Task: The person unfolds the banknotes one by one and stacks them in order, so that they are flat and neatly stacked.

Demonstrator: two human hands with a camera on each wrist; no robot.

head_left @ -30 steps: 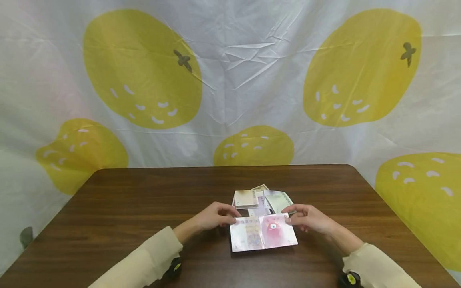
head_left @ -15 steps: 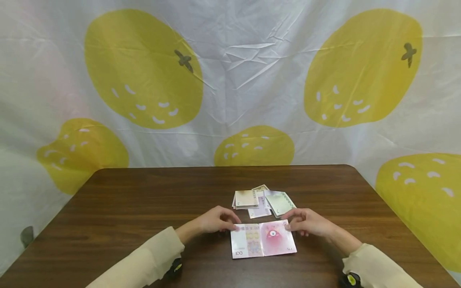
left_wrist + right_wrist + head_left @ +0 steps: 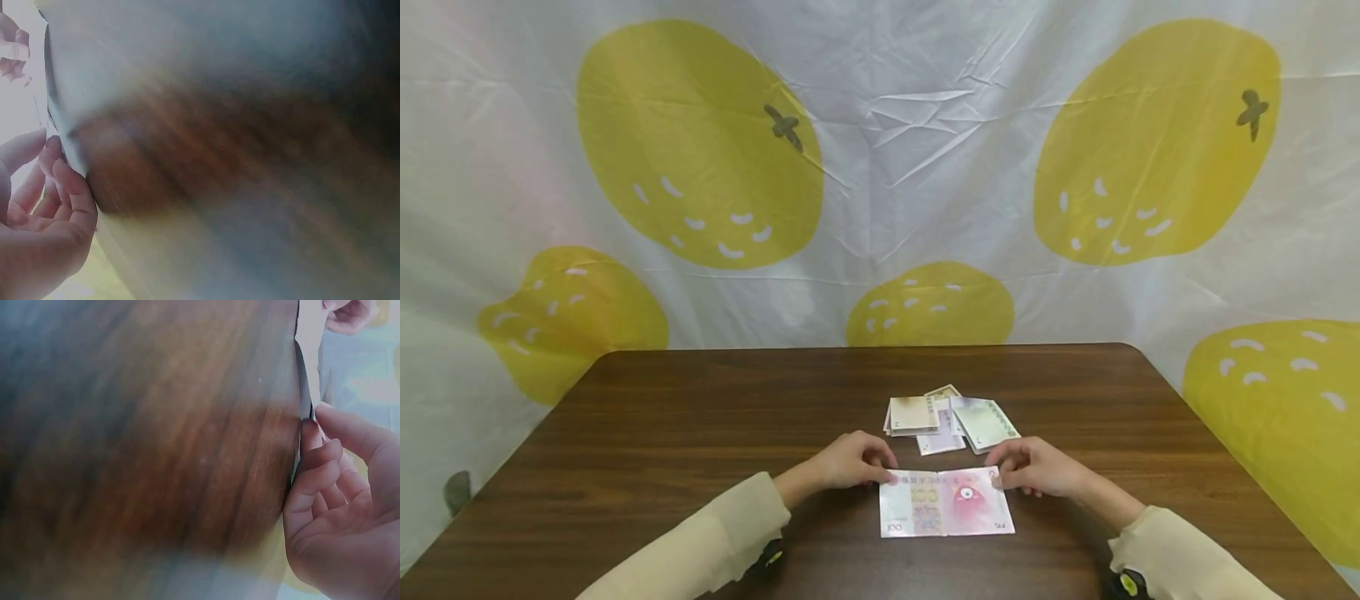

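A pink-and-white 100 banknote [image 3: 947, 503] with a crease down its middle lies unfolded, close over the table, its printing upside down in the head view. At its far left corner my left hand [image 3: 856, 461] pinches the edge between thumb and fingers. My right hand [image 3: 1040, 468] pinches the far right corner in the same way. From the side, in the right wrist view, the banknote [image 3: 309, 353] shows as a thin bent strip at the fingertips. The left wrist view has my left hand [image 3: 47, 212] low against the table, fingers curled at the note's edge.
Behind the note lies a loose group of folded banknotes: a beige one [image 3: 913, 413] on the left, a purple one [image 3: 942, 440] in the middle and a green one [image 3: 987, 427] on the right. The brown wooden table [image 3: 700, 417] meets a white curtain [image 3: 865, 208] printed with yellow fruit.
Both hands have brought the 100 banknote slightly nearer the body and lower. It now looks flatter, its glare is gone, and the purple note behind it shows more fully.
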